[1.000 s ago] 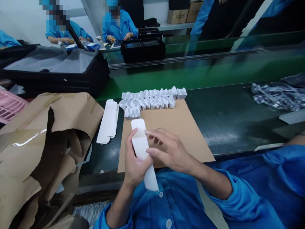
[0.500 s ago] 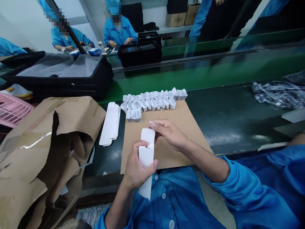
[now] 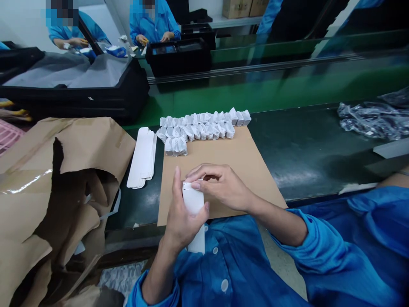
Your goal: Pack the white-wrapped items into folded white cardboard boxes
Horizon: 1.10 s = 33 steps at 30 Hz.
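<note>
A small white folding box (image 3: 193, 202) stands upright in front of my chest. Wrapped round its lower body is my left hand (image 3: 182, 215), thumb on the right side and index finger stretched up along the left. My right hand (image 3: 223, 185) pinches the box's top end, its fingers bent over the folded flap. Under the hands lies a brown cardboard sheet (image 3: 217, 157). Along its far edge sit rows of small wrapped pieces (image 3: 198, 128). A stack of flat white boxes (image 3: 142, 157) lies left of the sheet.
A torn carton (image 3: 86, 145) takes up the left side. Behind it is a large black tray (image 3: 128, 91) with grey lining. Clear plastic bags (image 3: 370, 119) lie on the right of the dark bench (image 3: 303, 145). Co-workers in blue sit across the green belt (image 3: 271, 89).
The box's top flap stood up before and is now folded down under my right fingers. My right hand has moved slightly left onto the box top. The view has tilted down a little.
</note>
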Available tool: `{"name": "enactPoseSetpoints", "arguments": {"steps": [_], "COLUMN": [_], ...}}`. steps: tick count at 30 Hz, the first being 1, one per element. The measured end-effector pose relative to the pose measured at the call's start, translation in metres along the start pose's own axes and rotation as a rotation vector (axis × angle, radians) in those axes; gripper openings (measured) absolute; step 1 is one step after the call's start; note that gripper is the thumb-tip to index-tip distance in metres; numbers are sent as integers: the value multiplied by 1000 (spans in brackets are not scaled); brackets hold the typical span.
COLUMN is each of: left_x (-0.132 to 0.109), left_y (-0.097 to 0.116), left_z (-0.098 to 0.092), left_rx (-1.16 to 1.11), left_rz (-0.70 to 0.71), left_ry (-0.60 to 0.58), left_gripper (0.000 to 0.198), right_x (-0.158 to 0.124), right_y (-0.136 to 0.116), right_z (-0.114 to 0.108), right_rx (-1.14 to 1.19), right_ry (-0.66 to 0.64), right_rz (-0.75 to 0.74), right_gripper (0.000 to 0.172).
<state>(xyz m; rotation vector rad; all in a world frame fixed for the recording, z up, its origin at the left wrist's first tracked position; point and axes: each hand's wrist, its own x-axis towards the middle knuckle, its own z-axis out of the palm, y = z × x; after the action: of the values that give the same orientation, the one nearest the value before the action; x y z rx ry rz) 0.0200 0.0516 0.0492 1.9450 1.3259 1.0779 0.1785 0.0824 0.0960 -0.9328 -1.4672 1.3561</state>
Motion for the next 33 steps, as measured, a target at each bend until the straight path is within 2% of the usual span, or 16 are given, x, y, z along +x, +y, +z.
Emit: {"name": "enactPoseSetpoints", "arguments": {"steps": [3,6,10,12,14,15,17,18,19,20,22,24,27,30,31,33], "left_x": [-1,-5,-12,-15,-16,-15,-10,-7,-3,1,8,15,25,29,29,27], "left_y": [-1,-1,4,6,4,2,-6,-12,-19,-26,-42,-56,-71,-77,-77,-77], "left_z": [-4,-3,4,11,17,20,21,20,17,14,6,1,-7,-24,-33,-51], "left_rx": [104,83,-40,-119,-192,-237,-363,-428,-469,-471,-383,-244,-113,27,103,294], "left_rz": [20,6,-74,-129,-200,-243,-325,-355,-374,-377,-340,-277,-234,-170,-93,124], "left_ry": [-36,-1,-5,-1,65,126,251,289,311,328,365,376,309,291,260,67], "left_gripper": [99,97,90,85,83,83,85,83,78,73,71,79,74,53,47,48], "right_x": [-9,-18,-28,-31,-31,-31,-27,-23,-18,-12,5,25,61,95,105,119], "right_y": [-2,1,15,23,28,31,35,38,40,42,43,42,38,39,41,48], "right_z": [1,6,18,22,23,22,18,15,13,10,7,5,-1,-16,-21,-29], "right_rx": [-105,-197,-337,-385,-401,-379,-274,-212,-162,-138,-251,-549,-932,-1093,-1139,-1203], "right_ry": [19,0,187,228,177,160,117,68,-1,-90,-247,-278,-194,-107,-112,-174], "right_rz": [-76,-206,-429,-476,-404,-310,-66,51,149,215,233,113,-60,-107,-132,-184], "right_gripper": [13,20,21,18,19,27,57,65,62,50,34,28,27,37,38,35]}}
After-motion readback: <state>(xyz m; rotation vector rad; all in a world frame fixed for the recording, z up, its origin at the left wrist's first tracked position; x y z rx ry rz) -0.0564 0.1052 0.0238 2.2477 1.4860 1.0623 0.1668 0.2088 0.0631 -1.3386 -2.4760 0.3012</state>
